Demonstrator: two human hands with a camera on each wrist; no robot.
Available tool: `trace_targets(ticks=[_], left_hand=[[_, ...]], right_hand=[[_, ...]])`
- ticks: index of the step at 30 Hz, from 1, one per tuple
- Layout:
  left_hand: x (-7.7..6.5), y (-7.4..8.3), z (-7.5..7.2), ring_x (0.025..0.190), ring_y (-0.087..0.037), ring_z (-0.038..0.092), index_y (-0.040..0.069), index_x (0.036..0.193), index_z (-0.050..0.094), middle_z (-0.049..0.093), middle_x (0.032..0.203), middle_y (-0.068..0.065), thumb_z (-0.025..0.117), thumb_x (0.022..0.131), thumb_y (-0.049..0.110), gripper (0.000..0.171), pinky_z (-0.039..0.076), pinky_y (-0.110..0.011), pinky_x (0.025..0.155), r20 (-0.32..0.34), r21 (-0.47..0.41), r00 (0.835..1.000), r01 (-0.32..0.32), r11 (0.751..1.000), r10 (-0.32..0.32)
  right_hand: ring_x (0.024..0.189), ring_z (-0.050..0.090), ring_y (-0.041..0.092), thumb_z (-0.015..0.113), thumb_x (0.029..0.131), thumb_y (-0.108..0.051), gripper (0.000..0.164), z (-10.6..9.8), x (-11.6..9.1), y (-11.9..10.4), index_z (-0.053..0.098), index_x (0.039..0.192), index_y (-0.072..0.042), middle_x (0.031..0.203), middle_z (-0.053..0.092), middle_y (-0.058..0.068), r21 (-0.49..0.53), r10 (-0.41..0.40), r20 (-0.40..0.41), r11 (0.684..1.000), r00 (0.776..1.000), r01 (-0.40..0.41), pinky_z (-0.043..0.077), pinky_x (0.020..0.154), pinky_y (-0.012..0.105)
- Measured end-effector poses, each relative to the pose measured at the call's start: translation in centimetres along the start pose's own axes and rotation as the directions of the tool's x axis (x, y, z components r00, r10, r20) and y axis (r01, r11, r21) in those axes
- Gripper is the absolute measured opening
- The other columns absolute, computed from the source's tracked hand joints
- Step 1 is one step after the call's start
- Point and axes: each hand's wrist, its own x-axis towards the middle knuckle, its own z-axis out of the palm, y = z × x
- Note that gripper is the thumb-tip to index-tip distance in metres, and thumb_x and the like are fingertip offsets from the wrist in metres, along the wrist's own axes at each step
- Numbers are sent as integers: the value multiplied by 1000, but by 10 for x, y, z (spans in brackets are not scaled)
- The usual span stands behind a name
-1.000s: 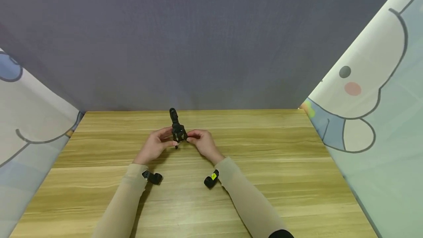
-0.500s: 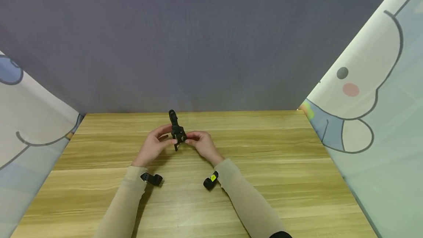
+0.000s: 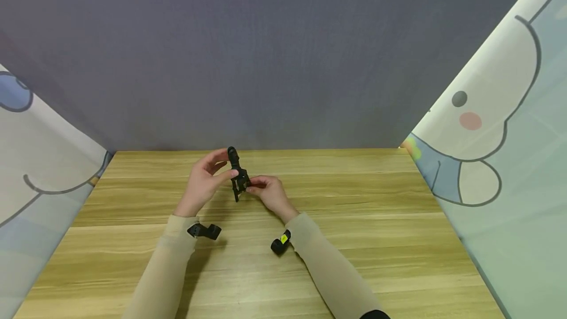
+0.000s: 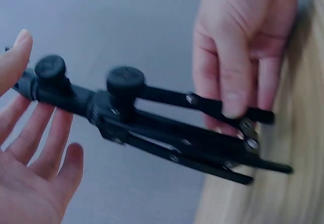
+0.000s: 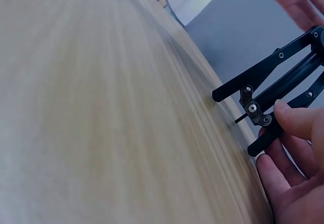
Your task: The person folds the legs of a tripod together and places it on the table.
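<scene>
A black mini tripod (image 3: 241,180) with a ball-head end and slim legs is held over the table in the head view, its legs toward me. My right hand (image 3: 272,195) pinches one leg between thumb and fingers, near the foot, as the right wrist view shows at the leg (image 5: 266,139). Around the head end, my left hand (image 3: 200,188) stands with its fingers fairly straight. In the left wrist view, two round knobs stick out of the tripod (image 4: 126,82), and the left fingers (image 4: 33,133) lie behind its narrow end, thumb on the other side.
A wood-grain table (image 3: 354,220) lies under both hands. Behind it rises a grey backdrop (image 3: 266,63), with cartoon-printed sheets (image 3: 487,82) on either side. Each wrist wears a strap with a small black camera (image 3: 280,245).
My left hand has moved up along the tripod, from beside its legs toward the head end. The right hand keeps its pinch on the leg, nearly in place.
</scene>
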Motion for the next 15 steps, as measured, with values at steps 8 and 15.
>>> trace_targets(ticks=[8,15], left_hand=[[5,13,9,110,-16,60,5,129,64,64,119,-6,79,87,12,45,41,-40,107,-104,17,995,-1,1000,3],[7,14,12,109,-16,62,7,127,67,65,109,-10,79,87,12,42,42,-42,107,-144,30,988,-44,999,48]], right_hand=[[84,68,8,80,84,-5,12,2,1,-2,79,95,-4,91,75,1,-55,-20,-11,998,1000,19,54,76,25],[82,67,9,79,85,-5,9,3,0,-2,79,93,-4,88,75,1,-63,-35,-30,997,999,33,55,74,26]])
